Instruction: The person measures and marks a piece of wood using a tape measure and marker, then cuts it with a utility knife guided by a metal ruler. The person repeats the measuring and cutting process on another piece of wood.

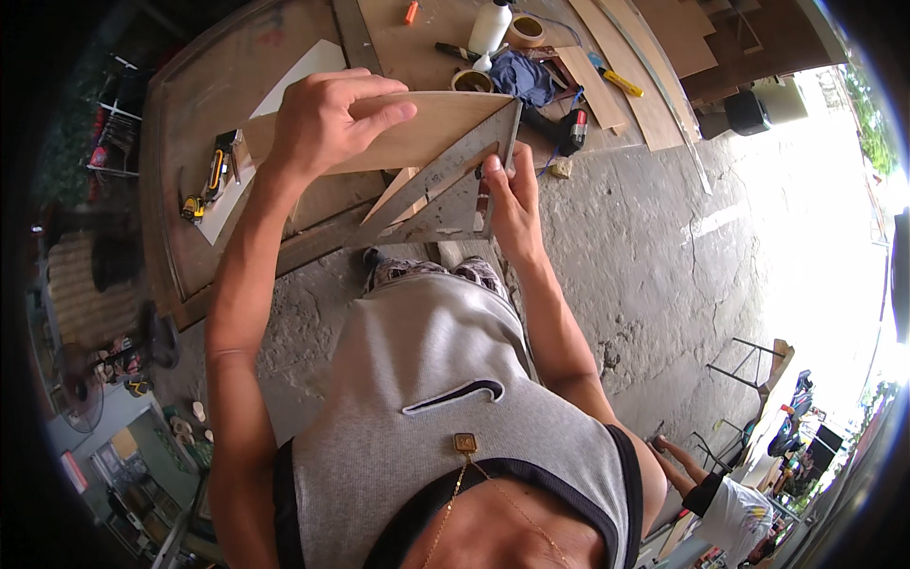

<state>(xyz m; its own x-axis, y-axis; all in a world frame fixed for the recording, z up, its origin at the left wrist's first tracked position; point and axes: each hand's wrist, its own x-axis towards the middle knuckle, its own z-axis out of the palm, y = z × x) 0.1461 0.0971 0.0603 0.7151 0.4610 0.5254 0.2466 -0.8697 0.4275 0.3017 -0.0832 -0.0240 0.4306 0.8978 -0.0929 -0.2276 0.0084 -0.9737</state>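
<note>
A pale wooden board [417, 133] lies in front of me at the near side of the worktable, its far edge slightly curved. My left hand [332, 123] is over the left part of this board, thumb and index finger stretched out and apart. Whether its palm touches the wood I cannot tell. A grey metal triangle square [436, 175], worn and open in the middle, lies against the board's right end. Its right side is pinched by my right hand [512, 199], with the thumb on top and the other fingers mostly hidden behind it.
On the worktable [204, 104] lie a tape measure [193, 208], a cutter knife [218, 171], a white bottle [490, 27], tape rolls [526, 31], a blue cloth [521, 78], a power drill [569, 131] and a yellow-handled tool [621, 82]. Another person [730, 512] is at lower right on the concrete floor [654, 247].
</note>
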